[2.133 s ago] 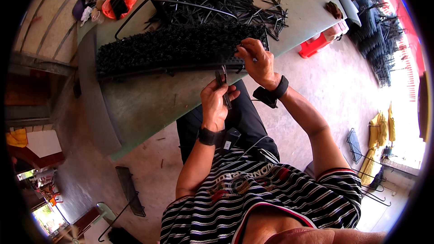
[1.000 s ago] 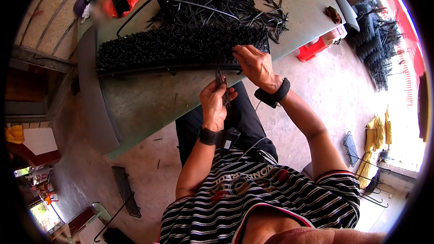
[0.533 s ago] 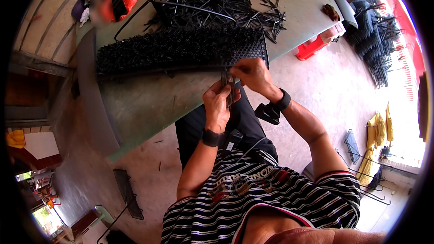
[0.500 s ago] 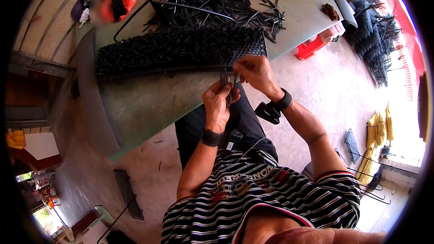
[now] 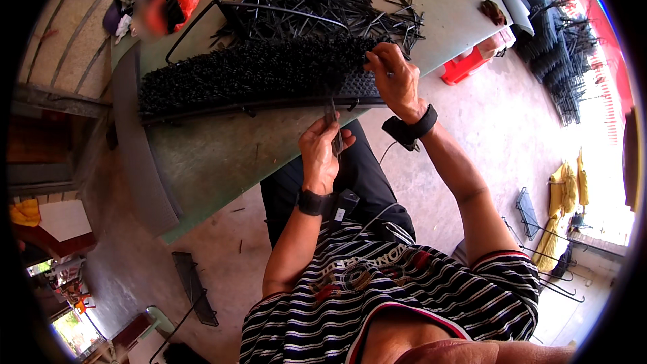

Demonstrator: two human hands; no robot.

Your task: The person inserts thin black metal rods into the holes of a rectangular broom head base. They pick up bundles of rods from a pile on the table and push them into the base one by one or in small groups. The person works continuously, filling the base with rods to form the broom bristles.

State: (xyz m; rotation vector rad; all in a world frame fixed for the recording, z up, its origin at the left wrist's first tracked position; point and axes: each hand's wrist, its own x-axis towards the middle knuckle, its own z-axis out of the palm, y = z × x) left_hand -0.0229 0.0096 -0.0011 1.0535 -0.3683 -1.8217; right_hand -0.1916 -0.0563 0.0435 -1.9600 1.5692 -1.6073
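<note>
Firstly, left hand [image 5: 318, 152]: clasps thin dark strips [image 5: 337, 146] between thumb and fingers, likely light, smooth, springy, best pinched near one end. Next, right hand [image 5: 397, 81]: fingertips drawn together over the right end of the bristled black panel [image 5: 249, 71], contents indiscernible; panel on green table [image 5: 222, 155], heap of loose strips [image 5: 323, 0] behind.

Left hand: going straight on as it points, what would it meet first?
Probably the near side of the black bristled panel, though the height of the left hand is unclear.
</note>
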